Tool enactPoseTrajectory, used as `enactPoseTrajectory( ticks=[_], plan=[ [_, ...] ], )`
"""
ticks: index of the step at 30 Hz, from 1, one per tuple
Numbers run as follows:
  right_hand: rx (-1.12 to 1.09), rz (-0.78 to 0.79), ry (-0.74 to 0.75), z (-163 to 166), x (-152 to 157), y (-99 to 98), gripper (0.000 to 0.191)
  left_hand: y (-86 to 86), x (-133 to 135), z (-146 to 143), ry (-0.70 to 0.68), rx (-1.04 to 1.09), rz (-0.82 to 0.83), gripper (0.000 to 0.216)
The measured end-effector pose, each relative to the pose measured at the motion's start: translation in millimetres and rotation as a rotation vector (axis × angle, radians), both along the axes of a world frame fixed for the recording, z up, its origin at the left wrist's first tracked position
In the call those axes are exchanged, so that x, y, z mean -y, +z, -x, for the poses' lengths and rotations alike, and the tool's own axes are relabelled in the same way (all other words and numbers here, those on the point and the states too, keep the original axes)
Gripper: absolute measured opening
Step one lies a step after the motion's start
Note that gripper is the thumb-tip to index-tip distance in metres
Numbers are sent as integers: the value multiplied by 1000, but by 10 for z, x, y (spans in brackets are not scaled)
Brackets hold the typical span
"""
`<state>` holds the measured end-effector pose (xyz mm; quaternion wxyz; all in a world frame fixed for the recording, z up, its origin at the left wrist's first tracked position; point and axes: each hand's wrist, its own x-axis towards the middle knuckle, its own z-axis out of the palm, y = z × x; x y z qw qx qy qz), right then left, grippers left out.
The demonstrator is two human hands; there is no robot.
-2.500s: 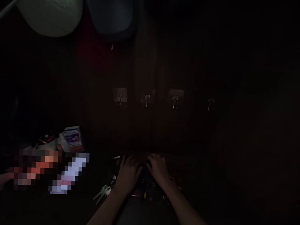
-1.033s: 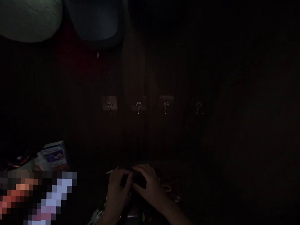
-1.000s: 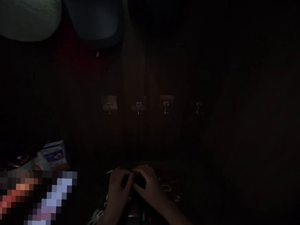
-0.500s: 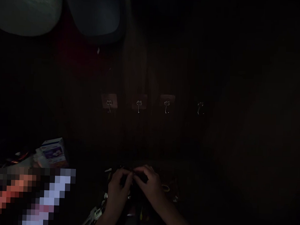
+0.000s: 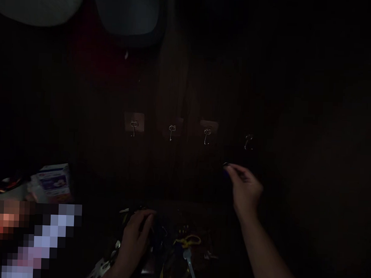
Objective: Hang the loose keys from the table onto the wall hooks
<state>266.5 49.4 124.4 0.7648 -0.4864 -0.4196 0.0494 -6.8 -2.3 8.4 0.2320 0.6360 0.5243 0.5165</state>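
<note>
Head view: right hand fingers pinch a small blue object, left hand hold unclear.

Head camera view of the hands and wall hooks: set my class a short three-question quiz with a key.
1. How many metal hooks are on the wall?
2. True or false: the right hand is raised toward the wall, with a small dark blue object between its fingers.
3. Which hand is nearer the key on a yellow ring: the left hand or the right hand?

Key: 1. Four. 2. True. 3. The left hand.
</note>
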Motion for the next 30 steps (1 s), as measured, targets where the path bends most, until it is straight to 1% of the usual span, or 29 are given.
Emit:
enactPoseTrajectory(
  ticks=[2, 5, 8, 11, 14, 20, 25, 27, 30],
  plan=[
    [-136, -148, -67, -191, -74, 181, 20, -18, -7, -3, -20, -9, 17, 27],
    [-221, -269, -77, -349, -170, 383, 16, -27, -6, -5, -27, -28, 22, 27],
    [-279, -298, -82, -414, -252, 495, 11, -22, -1, -4, -17, -45, 23, 28],
    [-311, -271, -95, -450, -317, 520, 9, -28, -10, -1, -5, -63, 21, 29],
    [-281, -238, -111, -481, -359, 473, 10, -46, -28, 3, 2, -74, 25, 29],
    [-258, -165, -123, -545, -386, 290, 15, -49, -35, 2, 2, -91, -5, 30],
    [-217, -141, -98, -541, -343, 153, 22, -36, -21, -2, -5, -89, -4, 30],
    [-217, -103, -86, -529, -307, 87, 26, -29, -15, 1, -9, -93, 2, 29],
    [-211, -33, -29, -508, -238, -41, 35, -7, -9, -2, -16, -105, 9, 28]
  ],
)
